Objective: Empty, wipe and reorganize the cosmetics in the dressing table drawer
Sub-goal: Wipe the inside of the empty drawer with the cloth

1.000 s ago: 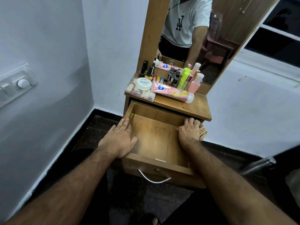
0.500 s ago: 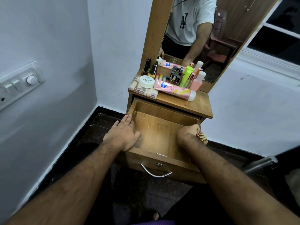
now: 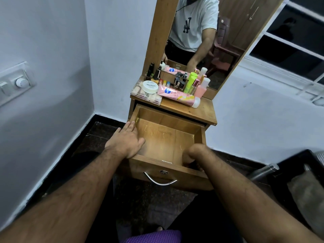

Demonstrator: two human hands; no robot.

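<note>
Bedroom corner in a home. Small wooden dressing table w/ tall mirror (image 3: 219, 37), counter (image 3: 203, 112) crowded w/ cosmetics: nail polish remover tub (image 3: 149, 87), pink tube (image 3: 178, 95), small bottles. Mirror reflects a wardrobe & plastic chair. Painted walls, wall switch plate w/ fan dial (image 3: 15, 84), dark stone floor (image 3: 103, 130).
</note>
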